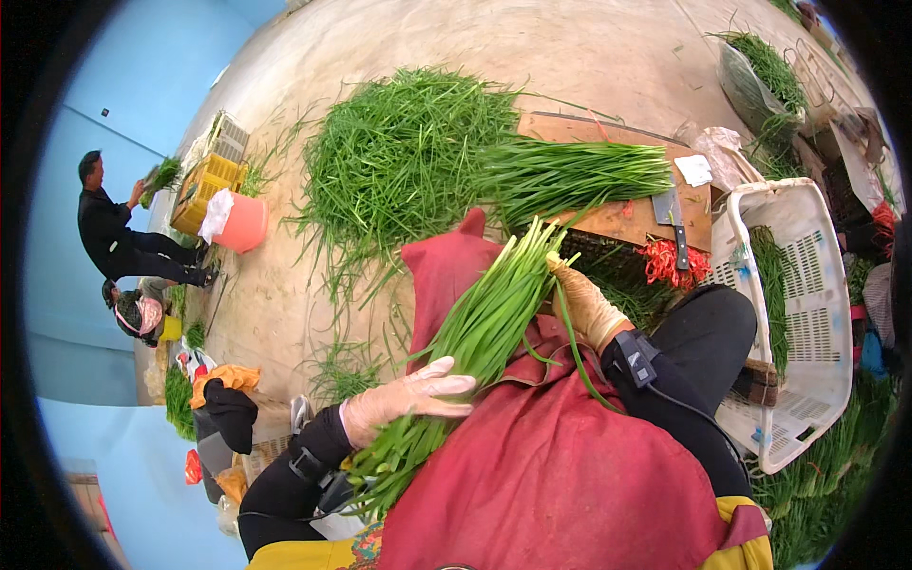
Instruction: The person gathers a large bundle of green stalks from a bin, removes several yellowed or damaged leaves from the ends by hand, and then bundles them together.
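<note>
A long bunch of garlic chives (494,309) lies slantwise across my lap on a dark red apron (560,465), pale cut ends up to the right. My left hand (410,403), in a thin pale glove, rests across the lower, leafy part with its fingers stretched out. At the cut ends, my gloved right hand (587,302) has its fingers closed on a few chive stalks; one long blade hangs below it. Just beyond, a wooden board (608,224) bears more garlic chives (579,171), a cleaver (669,211) and red ties (676,262) at its edge.
A big loose heap of chives (404,142) covers the floor ahead. To my right stands a white plastic crate (807,313) with some greens inside. A pink bucket (236,224) and yellow crates (205,187) stand far left, near a person in dark clothes (106,223) holding greens.
</note>
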A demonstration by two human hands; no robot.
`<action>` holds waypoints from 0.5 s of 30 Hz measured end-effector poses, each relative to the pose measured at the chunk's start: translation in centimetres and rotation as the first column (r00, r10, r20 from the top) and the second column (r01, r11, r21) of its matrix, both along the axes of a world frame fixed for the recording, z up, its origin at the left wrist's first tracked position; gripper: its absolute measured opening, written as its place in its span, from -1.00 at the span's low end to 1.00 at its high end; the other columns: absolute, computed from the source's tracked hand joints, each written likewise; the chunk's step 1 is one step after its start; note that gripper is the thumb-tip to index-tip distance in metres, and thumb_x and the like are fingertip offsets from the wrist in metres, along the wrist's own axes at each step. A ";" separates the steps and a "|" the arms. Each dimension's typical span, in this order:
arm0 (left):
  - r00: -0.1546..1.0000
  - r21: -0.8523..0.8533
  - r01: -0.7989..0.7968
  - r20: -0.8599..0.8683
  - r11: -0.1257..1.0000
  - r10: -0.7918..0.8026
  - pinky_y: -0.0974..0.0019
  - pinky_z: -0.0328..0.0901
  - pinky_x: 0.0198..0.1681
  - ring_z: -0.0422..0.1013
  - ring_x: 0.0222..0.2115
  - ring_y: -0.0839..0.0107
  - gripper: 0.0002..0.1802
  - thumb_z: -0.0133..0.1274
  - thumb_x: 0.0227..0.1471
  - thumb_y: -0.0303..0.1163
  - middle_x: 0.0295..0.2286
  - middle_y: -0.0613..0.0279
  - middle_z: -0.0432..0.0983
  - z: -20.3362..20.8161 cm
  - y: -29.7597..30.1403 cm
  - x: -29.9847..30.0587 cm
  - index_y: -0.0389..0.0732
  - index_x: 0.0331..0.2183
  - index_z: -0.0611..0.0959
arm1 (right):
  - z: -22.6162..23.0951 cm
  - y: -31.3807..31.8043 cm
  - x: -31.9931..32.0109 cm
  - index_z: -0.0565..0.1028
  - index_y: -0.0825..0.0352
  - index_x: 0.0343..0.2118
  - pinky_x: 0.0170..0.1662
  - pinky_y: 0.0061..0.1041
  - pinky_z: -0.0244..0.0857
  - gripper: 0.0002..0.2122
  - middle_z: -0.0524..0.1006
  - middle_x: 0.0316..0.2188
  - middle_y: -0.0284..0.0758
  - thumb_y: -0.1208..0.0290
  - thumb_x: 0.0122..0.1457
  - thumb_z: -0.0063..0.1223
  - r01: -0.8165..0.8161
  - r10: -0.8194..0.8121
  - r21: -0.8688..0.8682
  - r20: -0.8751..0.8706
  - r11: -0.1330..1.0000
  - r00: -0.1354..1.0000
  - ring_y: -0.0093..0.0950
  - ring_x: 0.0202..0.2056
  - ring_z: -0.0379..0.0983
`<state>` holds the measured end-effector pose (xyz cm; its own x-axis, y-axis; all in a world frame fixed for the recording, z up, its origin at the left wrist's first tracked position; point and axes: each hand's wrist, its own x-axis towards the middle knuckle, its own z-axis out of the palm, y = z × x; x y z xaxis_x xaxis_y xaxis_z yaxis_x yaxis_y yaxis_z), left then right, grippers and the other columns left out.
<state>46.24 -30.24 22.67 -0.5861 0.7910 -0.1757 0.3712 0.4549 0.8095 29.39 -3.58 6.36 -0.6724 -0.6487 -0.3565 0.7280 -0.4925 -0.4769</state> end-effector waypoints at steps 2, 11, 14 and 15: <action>0.983 0.111 -0.047 0.179 0.993 0.026 -0.09 -0.26 0.35 -0.18 0.34 -0.06 -0.39 0.07 0.12 -0.15 0.27 0.00 0.11 0.7 -0.8 -0.2 -0.08 0.18 0.44 | -0.2 -0.1 0.0 0.46 0.29 0.03 0.00 -0.30 0.40 -0.56 0.55 -0.09 -0.33 0.08 0.21 0.13 0.000 0.001 -0.009 0.017 1.000 1.000 -0.38 -0.12 0.50; 0.753 0.379 -0.421 0.652 0.825 0.085 -0.08 -0.42 0.37 0.06 0.29 0.10 -0.20 0.22 -0.12 -0.01 0.14 -0.15 0.32 0.9 -3.8 -0.2 -0.41 0.04 0.54 | -1.0 -0.5 -0.2 0.46 0.30 0.05 0.05 -0.33 0.37 -0.59 0.55 -0.06 -0.29 0.13 0.27 0.04 0.050 -0.047 -0.033 0.088 0.998 0.995 -0.40 -0.07 0.49; 0.709 0.415 -0.559 0.688 0.718 0.154 -0.10 -0.41 0.36 0.15 0.23 -0.05 -0.28 0.17 -0.17 -0.07 0.06 -0.20 0.41 0.0 -5.6 0.4 -0.46 -0.06 0.61 | -1.3 -0.4 -0.1 0.46 0.28 0.07 0.08 -0.35 0.33 -0.57 0.55 -0.04 -0.30 0.09 0.27 0.00 0.042 -0.042 -0.044 0.005 0.998 0.999 -0.40 -0.05 0.47; 0.683 0.415 -0.604 0.709 0.680 0.174 -0.08 -0.34 0.36 0.17 0.22 -0.05 -0.29 0.15 -0.15 -0.08 0.06 -0.21 0.41 -0.2 -6.3 0.6 -0.47 -0.07 0.61 | -1.5 -0.4 -0.2 0.47 0.28 0.06 0.07 -0.35 0.34 -0.56 0.55 -0.05 -0.30 0.08 0.26 0.02 0.034 -0.034 -0.030 0.028 0.999 0.999 -0.40 -0.06 0.48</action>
<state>46.83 -36.49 22.46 -0.8063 0.5611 -0.1872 -0.3530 -0.2026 0.9134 29.18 -3.98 4.89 -0.6846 -0.6363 -0.3555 0.7230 -0.5310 -0.4419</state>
